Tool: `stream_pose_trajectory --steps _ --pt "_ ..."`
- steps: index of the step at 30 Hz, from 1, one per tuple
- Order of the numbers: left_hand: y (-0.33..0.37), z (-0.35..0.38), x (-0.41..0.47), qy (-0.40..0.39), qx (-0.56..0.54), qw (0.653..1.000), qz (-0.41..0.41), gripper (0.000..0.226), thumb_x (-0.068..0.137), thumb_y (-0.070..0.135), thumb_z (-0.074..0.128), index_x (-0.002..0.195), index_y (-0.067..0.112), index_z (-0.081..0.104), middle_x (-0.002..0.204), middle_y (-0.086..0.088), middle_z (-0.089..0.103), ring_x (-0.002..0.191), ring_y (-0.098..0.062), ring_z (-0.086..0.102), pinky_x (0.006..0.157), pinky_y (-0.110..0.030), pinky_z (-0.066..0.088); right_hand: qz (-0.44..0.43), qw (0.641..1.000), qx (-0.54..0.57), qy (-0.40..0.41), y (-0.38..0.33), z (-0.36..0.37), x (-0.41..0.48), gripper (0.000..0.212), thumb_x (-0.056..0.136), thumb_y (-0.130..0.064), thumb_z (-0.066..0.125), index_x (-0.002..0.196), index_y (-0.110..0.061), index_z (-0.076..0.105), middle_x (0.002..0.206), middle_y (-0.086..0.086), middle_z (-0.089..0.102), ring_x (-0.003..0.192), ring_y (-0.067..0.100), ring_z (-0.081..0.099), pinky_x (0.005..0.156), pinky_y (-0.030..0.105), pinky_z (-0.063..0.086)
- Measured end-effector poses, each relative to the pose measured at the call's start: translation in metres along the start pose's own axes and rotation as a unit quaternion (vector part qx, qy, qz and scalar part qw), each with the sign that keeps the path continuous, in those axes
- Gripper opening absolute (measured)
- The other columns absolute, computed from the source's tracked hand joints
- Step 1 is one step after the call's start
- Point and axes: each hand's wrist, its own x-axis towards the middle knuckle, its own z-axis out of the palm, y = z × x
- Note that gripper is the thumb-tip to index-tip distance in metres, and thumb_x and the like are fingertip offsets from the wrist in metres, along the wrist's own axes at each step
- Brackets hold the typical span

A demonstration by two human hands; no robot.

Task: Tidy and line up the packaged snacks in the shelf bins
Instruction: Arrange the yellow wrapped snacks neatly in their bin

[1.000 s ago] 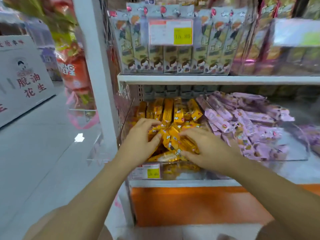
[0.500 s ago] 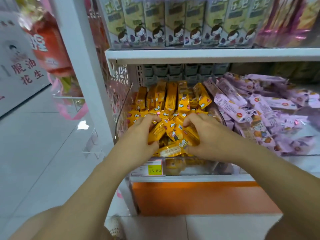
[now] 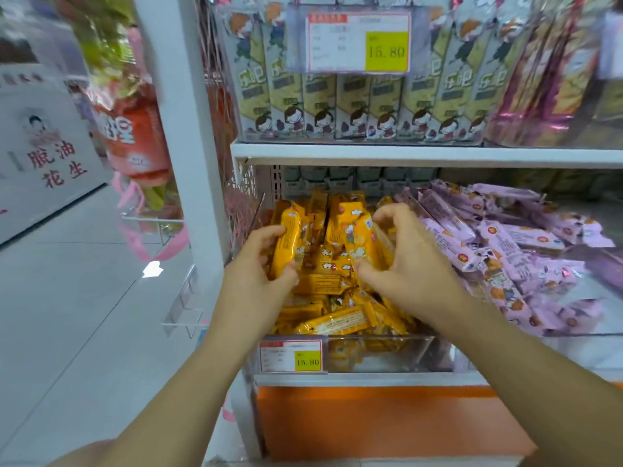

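Yellow packs (image 3: 332,320) are heaped crosswise at bin (image 3: 387,353) front. Behind these, one upright pack (image 3: 286,244) is gripped by L hand (image 3: 256,284), more by R hand (image 3: 411,274); both equally near.

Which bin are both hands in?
The bin of yellow packs, left of the pink-pack bin; left hand grips one yellow pack, right hand grips others.

Noted: upper price label (image 3: 359,42) and lower price label (image 3: 291,356), each reading 15.80. White upright post (image 3: 175,129) stands left of both. Orange base panel (image 3: 387,423) sits below the lower label. White carton (image 3: 43,136) with red characters stands far left on pale tiled floor (image 3: 67,315).
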Motion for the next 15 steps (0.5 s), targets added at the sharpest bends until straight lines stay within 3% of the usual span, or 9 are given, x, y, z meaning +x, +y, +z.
stream_pose_trajectory --steps 3,7,11,14,15 --pt "0.003 0.009 0.016 0.037 -0.001 0.999 -0.018 0.031 0.089 0.015 0.063 0.112 0.031 0.050 0.089 0.013 0.062 0.074 -0.004 0.061 0.059 -0.012 0.047 0.014 0.996 -0.018 0.087 0.004 -0.001 0.021 0.039 0.083 -0.028 0.066 0.110 -0.024 0.037 0.112 -0.001 0.050 0.101 0.019 0.051 0.073 0.030 0.036" --pt "0.000 0.022 0.044 0.082 0.034 0.996 -0.028 0.013 0.092 0.021 0.058 0.102 0.026 0.052 0.077 0.010 0.055 0.058 -0.005 0.049 0.050 -0.017 0.035 0.049 0.977 -0.185 0.098 0.013 0.004 0.051 0.040 0.092 -0.041 0.054 0.119 -0.012 0.044 0.104 0.013 0.057 0.096 0.035 0.056 0.067 0.034 0.038" --pt "-0.010 0.033 0.060 0.047 0.088 0.993 -0.067 0.024 0.093 0.029 0.057 0.116 0.021 0.057 0.105 0.000 0.062 0.085 -0.014 0.056 0.071 -0.025 0.041 0.036 0.963 -0.262 0.041 0.022 0.014 0.071 0.043 0.094 -0.051 0.041 0.125 -0.022 0.048 0.119 0.008 0.055 0.105 0.033 0.056 0.074 0.036 0.047" --pt "-0.010 0.038 0.058 0.006 0.156 0.986 -0.056 0.036 0.092 0.031 0.057 0.127 0.022 0.054 0.123 -0.003 0.055 0.104 -0.020 0.055 0.083 -0.027 0.041 0.058 0.965 -0.253 -0.049 0.026 0.016 0.074 0.052 0.093 -0.055 0.039 0.130 -0.020 0.046 0.109 0.010 0.060 0.097 0.028 0.059 0.076 0.035 0.050" --pt "-0.009 0.038 0.056 -0.004 0.171 0.984 -0.042 0.040 0.092 0.032 0.057 0.130 0.022 0.052 0.129 -0.003 0.050 0.112 -0.020 0.052 0.089 -0.027 0.039 0.047 0.965 -0.250 -0.060 0.028 0.016 0.072 0.056 0.092 -0.055 0.041 0.136 -0.021 0.040 0.114 0.010 0.059 0.101 0.029 0.059 0.081 0.037 0.051"
